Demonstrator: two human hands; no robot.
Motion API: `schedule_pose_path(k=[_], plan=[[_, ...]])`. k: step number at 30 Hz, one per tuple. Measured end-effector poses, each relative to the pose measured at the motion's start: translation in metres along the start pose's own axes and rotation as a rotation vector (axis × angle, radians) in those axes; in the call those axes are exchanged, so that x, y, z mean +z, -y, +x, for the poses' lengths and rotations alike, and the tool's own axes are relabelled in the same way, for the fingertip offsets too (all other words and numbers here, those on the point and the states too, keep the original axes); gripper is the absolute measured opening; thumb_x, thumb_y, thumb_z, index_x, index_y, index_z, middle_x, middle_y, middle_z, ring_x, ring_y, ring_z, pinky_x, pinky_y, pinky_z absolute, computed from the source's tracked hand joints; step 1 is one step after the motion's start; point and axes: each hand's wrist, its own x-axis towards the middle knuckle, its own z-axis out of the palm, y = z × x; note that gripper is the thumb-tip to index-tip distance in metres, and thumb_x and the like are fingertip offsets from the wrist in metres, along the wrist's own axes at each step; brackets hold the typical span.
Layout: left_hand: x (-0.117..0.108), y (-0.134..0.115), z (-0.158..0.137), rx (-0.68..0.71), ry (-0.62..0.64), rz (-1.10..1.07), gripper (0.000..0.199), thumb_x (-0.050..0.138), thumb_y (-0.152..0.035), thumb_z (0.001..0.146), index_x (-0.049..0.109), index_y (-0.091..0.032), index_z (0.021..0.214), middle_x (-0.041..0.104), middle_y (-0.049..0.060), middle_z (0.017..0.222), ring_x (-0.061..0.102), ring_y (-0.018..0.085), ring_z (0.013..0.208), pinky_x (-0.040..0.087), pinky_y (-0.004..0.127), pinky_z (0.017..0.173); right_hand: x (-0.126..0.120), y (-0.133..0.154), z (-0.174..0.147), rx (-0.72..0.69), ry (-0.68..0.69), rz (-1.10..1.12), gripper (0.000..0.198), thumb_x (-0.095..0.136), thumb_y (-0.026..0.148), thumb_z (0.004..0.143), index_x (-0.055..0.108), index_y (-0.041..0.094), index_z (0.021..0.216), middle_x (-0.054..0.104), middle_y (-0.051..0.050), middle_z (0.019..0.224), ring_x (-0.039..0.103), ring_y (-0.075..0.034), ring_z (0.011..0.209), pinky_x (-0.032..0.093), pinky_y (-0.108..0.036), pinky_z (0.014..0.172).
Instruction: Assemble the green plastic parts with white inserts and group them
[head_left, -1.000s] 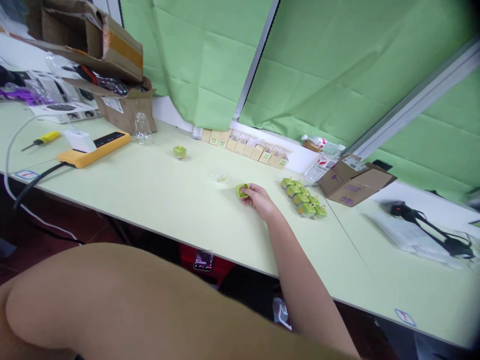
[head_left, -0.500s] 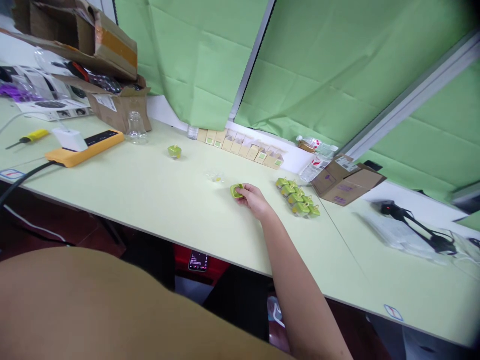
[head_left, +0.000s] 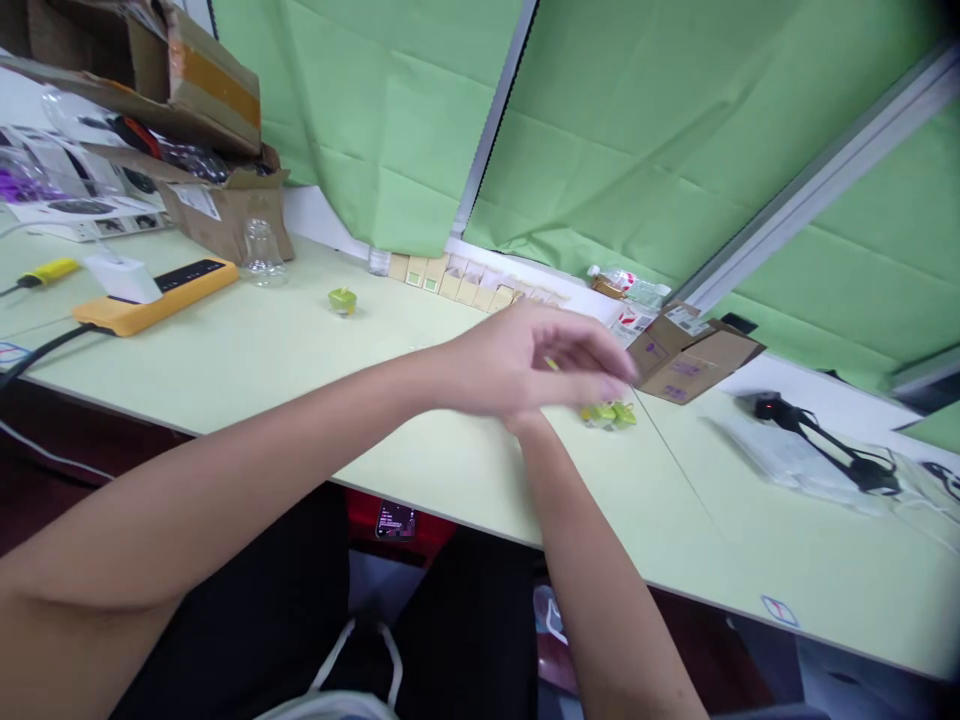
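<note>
My left hand [head_left: 536, 360] reaches across from the left, over my right wrist, slightly blurred. Its thumb and fingers are apart in a curve, with nothing visible gripped between them. Beyond the fingertips is a cluster of small green-lidded clear containers [head_left: 609, 414], mostly covered by that hand. Only the wrist end of my right hand [head_left: 527, 424] shows; its fingers are behind my left hand, so what they hold is hidden. A single green-lidded container [head_left: 343, 301] stands apart on the table, to the left.
Small cardboard house shapes [head_left: 450, 283] line the back edge. Farther left are a glass jar [head_left: 262, 255], an orange power strip [head_left: 161, 295] and a cardboard box [head_left: 225, 210]. At right are a brown box [head_left: 694, 355], plastic bottles [head_left: 630, 290] and a black headset [head_left: 817, 440].
My left arm has swung in from the lower left and its hand now covers my right hand. The green square lid seen in my right hand before is hidden.
</note>
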Motion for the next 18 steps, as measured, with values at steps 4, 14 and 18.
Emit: schedule_pose_path(k=[4, 14, 18], plan=[[0.001, 0.099, 0.005, -0.133, -0.405, 0.145, 0.015, 0.055, -0.014, 0.086, 0.067, -0.016, 0.096, 0.071, 0.006, 0.097, 0.064, 0.016, 0.091, 0.052, 0.028, 0.079, -0.001, 0.003, -0.002, 0.054, 0.110, 0.102, 0.030, 0.077, 0.041, 0.068, 0.062, 0.020, 0.081, 0.067, -0.004, 0.077, 0.062, -0.015, 0.066, 0.050, -0.027, 0.060], [0.011, 0.191, -0.039, -0.432, -0.567, -0.128, 0.022, 0.047, -0.014, 0.089, 0.065, -0.016, 0.100, 0.069, 0.007, 0.099, 0.064, 0.016, 0.088, 0.052, 0.027, 0.075, 0.002, 0.010, -0.002, 0.086, 0.103, 0.302, 0.038, 0.084, 0.044, 0.062, 0.063, 0.020, 0.083, 0.065, 0.000, 0.079, 0.058, -0.012, 0.064, 0.049, -0.025, 0.061], [0.013, 0.189, -0.037, -0.566, -0.438, -0.378, 0.023, 0.054, -0.011, 0.080, 0.069, -0.014, 0.096, 0.070, 0.007, 0.096, 0.066, 0.016, 0.082, 0.052, 0.027, 0.070, -0.002, 0.014, -0.006, 0.053, 0.088, 0.354, 0.040, 0.084, 0.047, 0.063, 0.064, 0.021, 0.088, 0.066, 0.000, 0.081, 0.058, -0.011, 0.064, 0.049, -0.026, 0.063]])
